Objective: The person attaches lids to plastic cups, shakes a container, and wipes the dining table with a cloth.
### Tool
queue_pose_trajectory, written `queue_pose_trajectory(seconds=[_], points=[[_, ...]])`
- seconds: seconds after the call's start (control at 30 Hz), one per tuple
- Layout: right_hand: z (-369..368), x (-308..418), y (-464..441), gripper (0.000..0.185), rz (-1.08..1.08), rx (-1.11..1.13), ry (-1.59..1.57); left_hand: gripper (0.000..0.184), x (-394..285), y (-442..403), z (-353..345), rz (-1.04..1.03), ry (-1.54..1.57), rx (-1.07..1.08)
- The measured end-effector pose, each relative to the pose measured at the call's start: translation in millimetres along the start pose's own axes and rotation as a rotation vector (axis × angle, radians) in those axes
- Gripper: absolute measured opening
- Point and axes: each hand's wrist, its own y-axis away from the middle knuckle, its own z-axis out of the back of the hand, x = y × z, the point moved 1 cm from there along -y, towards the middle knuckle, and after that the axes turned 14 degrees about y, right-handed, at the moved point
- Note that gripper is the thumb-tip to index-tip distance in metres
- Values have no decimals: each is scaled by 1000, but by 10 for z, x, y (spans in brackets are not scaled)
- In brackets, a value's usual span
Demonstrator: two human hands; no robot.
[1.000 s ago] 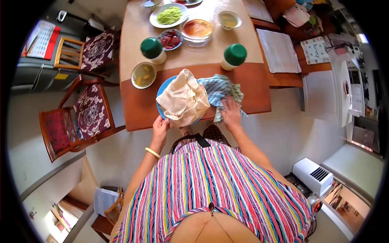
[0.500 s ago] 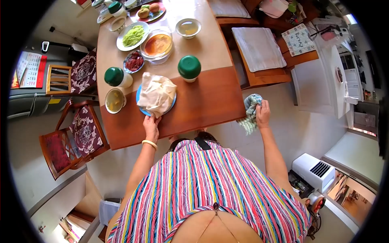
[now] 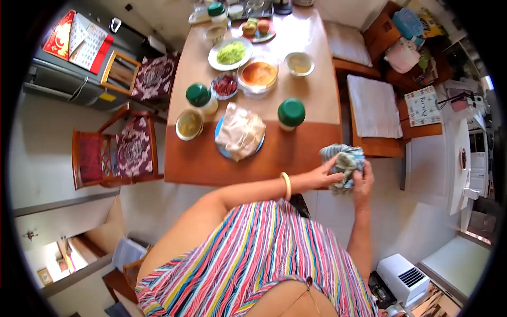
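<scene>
A crumpled blue, white and green cloth (image 3: 346, 162) is held by both hands at the table's front right corner. My left hand (image 3: 320, 176), with a pale bangle on the wrist, reaches across and has its fingers closed on the cloth's left side. On the other side my right hand (image 3: 363, 182) grips the same cloth. A blue plate (image 3: 220, 151) covered by a cream cloth (image 3: 241, 132) rests near the table's front edge, left of my hands. Between them and further back stands a green-lidded jar (image 3: 291, 113).
The wooden table (image 3: 200, 166) also bears a glass bowl of reddish-yellow food (image 3: 258, 74), a plate of green shreds (image 3: 231, 54), a dark red dish (image 3: 225, 85) and small bowls. Chairs stand at both sides, one with a white cushion (image 3: 372, 108). A white appliance (image 3: 402, 278) is at the lower right.
My left hand has let go of the blue plate, moved right and taken hold of the cloth. My right hand lifted the cloth off the table earlier. The view has shifted.
</scene>
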Motion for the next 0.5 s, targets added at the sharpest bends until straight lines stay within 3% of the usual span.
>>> queue_pose_trajectory(seconds=[0.03, 0.07, 0.1, 0.17, 0.23, 0.3, 0.33, 0.43, 0.5], points=[[-111, 25, -40, 25, -6, -37, 9, 60, -55, -149, -158, 120, 451, 20], [-214, -156, -76, 34, 54, -126, 165, 41, -318, -175, -278, 262, 386, -177], [-269, -301, -100, 42, 104, -208, 323, 30, -58, -327, -223, 191, 533, -209], [-332, -398, -168, 60, -8, -196, -96, 26, -42, -542, -193, 152, 631, -237], [-260, -485, -269, 51, -191, -50, -313, 24, 15, -828, -109, 114, 595, -228], [-204, -760, -585, 44, -170, -95, -272, 24, 142, -1165, -26, 46, 464, -196], [-177, -903, -792, 42, -160, -109, -252, 29, 118, -1327, 80, -13, -11, -217], [20, -1299, -1846, 36, -21, -202, 9, 43, 142, -1643, 342, -390, -919, -485], [30, -1555, -2710, 36, 60, -139, -12, 57, 195, -1704, 581, -179, -1044, -629]])
